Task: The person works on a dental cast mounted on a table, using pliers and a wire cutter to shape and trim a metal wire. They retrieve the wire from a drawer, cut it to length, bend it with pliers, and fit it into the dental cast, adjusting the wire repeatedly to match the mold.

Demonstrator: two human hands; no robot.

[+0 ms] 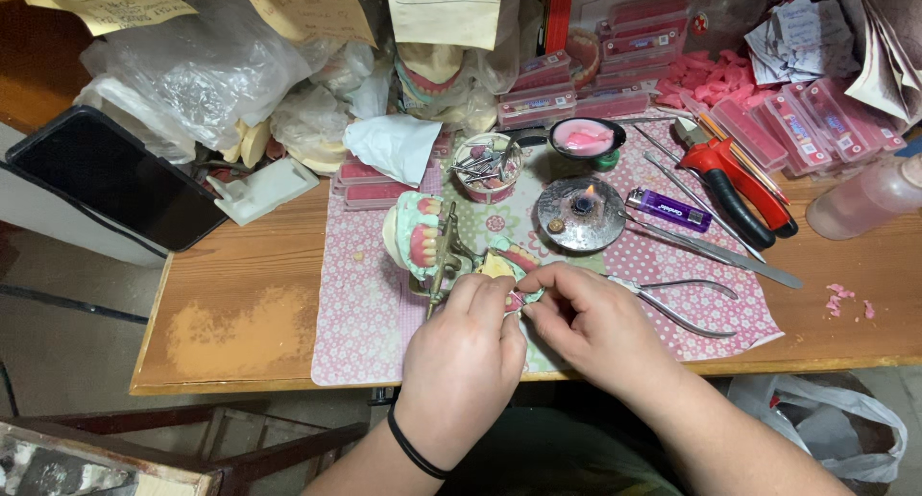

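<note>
A denture model [507, 264], pink gums with pale teeth, sits on a dotted pink mat [375, 304] at the table's [240, 304] front edge, mostly hidden by both hands. The left hand [463, 357] and right hand [588, 315] pinch it together with their fingertips. Metal pliers [672, 299] lie just right; a small burner [580, 214] stands behind.

Crowded mat, open wood at the left

Pliers [677, 302], lighter [669, 209] and burner dish [580, 214] block the right; bare table [240, 294] lies free beside the left hand [461, 362].
</note>
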